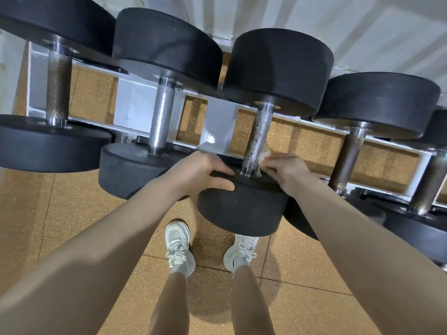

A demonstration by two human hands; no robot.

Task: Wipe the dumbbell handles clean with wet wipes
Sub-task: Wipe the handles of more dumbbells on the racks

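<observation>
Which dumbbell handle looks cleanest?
The second handle from the left: bright, shiny silver. The others look brown or speckled, including the middle handle that the right hand is wiping with a wipe.

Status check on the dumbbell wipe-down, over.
Left hand open, steadying the dumbbell head. Right hand pinching the wet wipe against the speckled handle, near its lower end. Nothing obstructing.

Black dumbbells on a white rack, left hand resting on the near head, right hand pressing a wipe against the handle, white shoes below.
</observation>
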